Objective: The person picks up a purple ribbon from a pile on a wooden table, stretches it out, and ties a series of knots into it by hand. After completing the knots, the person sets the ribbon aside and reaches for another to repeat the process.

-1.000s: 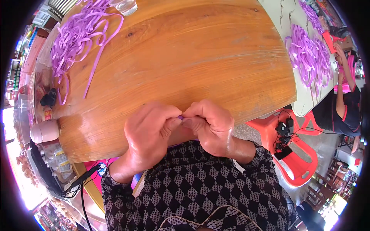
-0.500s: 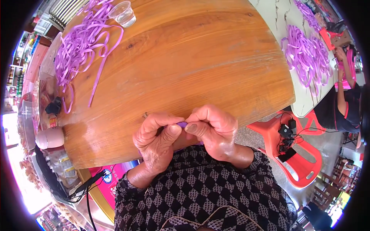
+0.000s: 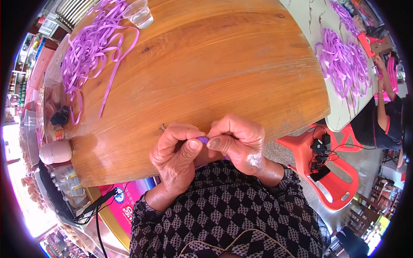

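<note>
Between the fingertips of both hands is a small piece of purple ribbon, folded or rolled up at the pinch. My left hand grips it between thumb and forefinger. From the other side, my right hand pinches it the same way, thumb toward me. A bit of purple also shows below the right hand, close to my patterned top. Both hands are just over the table's near edge. A loose heap of purple ribbon lies at the far left of the wooden table, one strand trailing toward me.
A clear plastic cup with liquid stands beside the ribbon heap. Another purple ribbon pile lies on the white table at right, near a co-worker's arm. Red stools hold black cables. A pink rounded object sits at left.
The hands hold nearly the same place, with the fingertips shifting slightly around the purple ribbon. A little more of it shows between the thumbs.
</note>
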`<action>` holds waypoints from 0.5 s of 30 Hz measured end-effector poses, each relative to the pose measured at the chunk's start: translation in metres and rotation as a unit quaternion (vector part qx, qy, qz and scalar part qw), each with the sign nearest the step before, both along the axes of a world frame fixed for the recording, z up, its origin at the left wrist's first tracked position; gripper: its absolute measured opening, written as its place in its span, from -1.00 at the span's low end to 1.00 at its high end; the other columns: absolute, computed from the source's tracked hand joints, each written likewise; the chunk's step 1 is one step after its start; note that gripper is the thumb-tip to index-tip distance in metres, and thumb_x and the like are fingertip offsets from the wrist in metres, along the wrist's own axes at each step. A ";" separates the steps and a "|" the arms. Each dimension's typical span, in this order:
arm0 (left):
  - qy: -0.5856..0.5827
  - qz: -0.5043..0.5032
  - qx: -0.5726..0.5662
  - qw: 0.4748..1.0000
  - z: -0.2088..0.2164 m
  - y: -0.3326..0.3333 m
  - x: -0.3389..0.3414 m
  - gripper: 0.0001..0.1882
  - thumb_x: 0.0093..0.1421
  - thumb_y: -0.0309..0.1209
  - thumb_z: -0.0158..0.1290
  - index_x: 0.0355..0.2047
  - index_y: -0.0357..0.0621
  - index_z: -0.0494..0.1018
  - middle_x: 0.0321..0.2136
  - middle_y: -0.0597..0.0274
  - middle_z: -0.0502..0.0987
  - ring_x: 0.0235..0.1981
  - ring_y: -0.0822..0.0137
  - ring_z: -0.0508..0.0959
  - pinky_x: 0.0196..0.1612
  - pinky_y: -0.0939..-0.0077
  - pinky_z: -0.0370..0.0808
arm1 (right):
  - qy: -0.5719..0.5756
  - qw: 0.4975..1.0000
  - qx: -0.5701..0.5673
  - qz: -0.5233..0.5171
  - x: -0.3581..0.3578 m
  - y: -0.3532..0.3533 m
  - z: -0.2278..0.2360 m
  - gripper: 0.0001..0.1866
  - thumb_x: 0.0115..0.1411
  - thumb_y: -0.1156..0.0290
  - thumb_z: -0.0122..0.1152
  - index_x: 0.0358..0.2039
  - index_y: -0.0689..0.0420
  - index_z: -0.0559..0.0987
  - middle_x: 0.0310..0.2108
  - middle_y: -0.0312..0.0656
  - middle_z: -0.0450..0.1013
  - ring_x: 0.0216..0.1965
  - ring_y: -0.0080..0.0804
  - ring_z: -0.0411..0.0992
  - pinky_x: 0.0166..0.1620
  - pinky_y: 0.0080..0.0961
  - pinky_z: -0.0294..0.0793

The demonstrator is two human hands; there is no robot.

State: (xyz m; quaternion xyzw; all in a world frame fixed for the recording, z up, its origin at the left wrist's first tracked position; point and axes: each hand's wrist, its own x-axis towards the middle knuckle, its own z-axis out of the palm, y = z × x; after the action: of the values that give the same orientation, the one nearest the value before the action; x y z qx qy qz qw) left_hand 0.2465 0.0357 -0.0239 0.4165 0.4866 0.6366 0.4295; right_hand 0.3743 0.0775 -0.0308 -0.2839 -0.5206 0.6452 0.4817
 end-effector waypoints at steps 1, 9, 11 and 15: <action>-0.001 0.000 -0.001 1.000 -0.002 0.000 -0.002 -0.78 0.03 -0.38 0.13 -0.45 -0.29 0.39 -0.48 0.22 0.39 -0.47 0.46 0.35 -0.39 0.65 0.28 | 0.028 0.995 -0.084 0.036 0.000 -0.001 0.003 -0.89 0.04 0.52 0.18 -0.53 0.24 0.43 -0.66 -0.26 0.40 -0.67 -0.70 0.28 -0.64 -0.79 0.21; 0.057 0.029 -0.011 0.998 -0.010 0.002 0.001 -0.86 0.09 -0.43 0.07 -0.45 -0.28 0.42 -0.49 0.28 0.42 -0.43 0.51 0.36 -0.33 0.65 0.32 | 0.108 0.969 -0.223 0.008 -0.012 -0.005 0.000 -0.90 0.05 0.52 0.16 -0.54 0.23 0.42 -0.72 -0.24 0.37 -0.73 -0.68 0.25 -0.67 -0.78 0.18; 0.035 0.031 -0.021 0.999 -0.009 0.004 -0.002 -0.88 0.09 -0.46 0.07 -0.44 -0.28 0.43 -0.49 0.30 0.42 -0.45 0.53 0.36 -0.36 0.68 0.31 | 0.033 0.963 -0.265 0.038 -0.010 0.002 0.010 -0.87 0.07 0.47 0.14 -0.54 0.23 0.42 -0.71 -0.22 0.37 -0.74 -0.67 0.22 -0.69 -0.78 0.14; -0.025 -0.016 -0.110 0.993 0.007 0.004 -0.013 -0.88 0.09 -0.49 0.06 -0.39 -0.31 0.46 -0.52 0.34 0.44 -0.54 0.58 0.34 -0.46 0.76 0.27 | 0.025 0.944 -0.319 0.076 -0.005 0.021 0.017 -0.83 0.09 0.42 0.13 -0.54 0.24 0.43 -0.70 -0.21 0.37 -0.75 -0.67 0.20 -0.71 -0.78 0.09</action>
State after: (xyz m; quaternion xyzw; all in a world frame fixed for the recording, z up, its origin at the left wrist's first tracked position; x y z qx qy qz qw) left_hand 0.2332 0.0398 -0.0171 0.3580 0.5364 0.5826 0.4947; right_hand 0.3697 0.0982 -0.0137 -0.3661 -0.2957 0.8190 0.3283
